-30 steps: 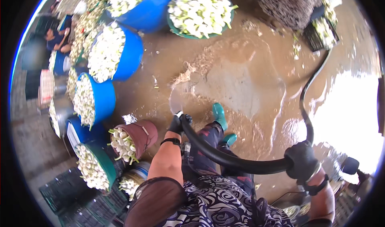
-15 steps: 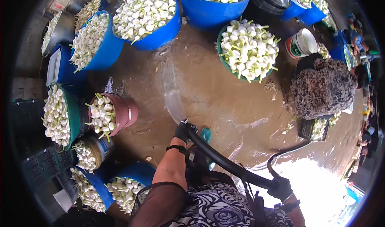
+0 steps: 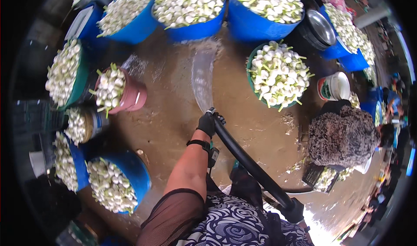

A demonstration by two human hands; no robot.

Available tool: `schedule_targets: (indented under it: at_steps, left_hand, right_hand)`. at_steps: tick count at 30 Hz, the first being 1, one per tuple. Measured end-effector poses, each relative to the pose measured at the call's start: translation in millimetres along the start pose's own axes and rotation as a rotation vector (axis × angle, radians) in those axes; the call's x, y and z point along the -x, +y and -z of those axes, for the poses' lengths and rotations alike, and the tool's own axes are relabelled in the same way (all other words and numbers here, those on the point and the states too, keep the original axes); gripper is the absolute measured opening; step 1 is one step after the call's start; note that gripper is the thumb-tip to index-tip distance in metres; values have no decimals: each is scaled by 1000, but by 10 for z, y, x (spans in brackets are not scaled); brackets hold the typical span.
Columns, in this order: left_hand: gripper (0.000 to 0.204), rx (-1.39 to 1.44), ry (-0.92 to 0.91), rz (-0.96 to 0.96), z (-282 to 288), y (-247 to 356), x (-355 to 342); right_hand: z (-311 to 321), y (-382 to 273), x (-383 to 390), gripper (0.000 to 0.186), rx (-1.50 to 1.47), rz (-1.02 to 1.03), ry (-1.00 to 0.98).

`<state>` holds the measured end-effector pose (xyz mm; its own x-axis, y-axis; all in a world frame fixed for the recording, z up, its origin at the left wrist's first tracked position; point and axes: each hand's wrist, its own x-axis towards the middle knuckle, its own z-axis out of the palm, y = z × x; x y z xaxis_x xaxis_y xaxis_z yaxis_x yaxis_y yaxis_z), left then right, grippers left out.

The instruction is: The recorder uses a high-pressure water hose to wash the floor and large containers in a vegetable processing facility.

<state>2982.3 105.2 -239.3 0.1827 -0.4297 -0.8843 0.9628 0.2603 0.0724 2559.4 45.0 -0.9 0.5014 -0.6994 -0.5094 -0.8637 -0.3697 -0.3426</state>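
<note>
A thick black hose (image 3: 245, 161) runs slantwise across my front. Near its mouth, my gloved left hand (image 3: 208, 123) is closed round it. My gloved right hand (image 3: 293, 211) grips the hose lower down, by my right side. From the mouth a clear stream of water (image 3: 203, 74) arcs forward onto the wet brown floor (image 3: 173, 89), landing near the blue tubs at the far side. To the left of the stream stands a pink bucket (image 3: 133, 94) heaped with white bulbs on green stems. A green tub (image 3: 251, 68) piled with similar bulbs is at the right.
Large blue tubs (image 3: 266, 26) of bulbs line the far side; another blue tub (image 3: 140, 176) sits near left. At right, a person with a fuzzy brown covering (image 3: 343, 135) bends beside a dark crate (image 3: 313, 175). A white bucket (image 3: 342, 87) and steel basin (image 3: 321, 27) stand beyond.
The view has shifted, so the far tubs sit lower in it. The water stream now points straighter ahead, its far end close to the blue tubs. Both hands keep hold of the hose.
</note>
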Motion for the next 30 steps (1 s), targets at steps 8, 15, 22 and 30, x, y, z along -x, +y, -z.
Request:
schedule_targets:
  at_steps: [8, 15, 22, 30]
  left_hand:
    - [24, 591, -135, -126, 931, -1019, 109]
    - [29, 811, -183, -329, 1400, -1412, 402]
    - [27, 909, -74, -513, 2120, -1344, 917]
    - [27, 1048, -150, -503, 2493, -1630, 1095]
  right_hand:
    - [328, 1042, -483, 32, -198, 30, 55]
    - [616, 857, -831, 33, 123, 406, 21]
    - [298, 739, -904, 37, 140, 536, -151]
    - [304, 297, -579, 48, 386, 651, -499]
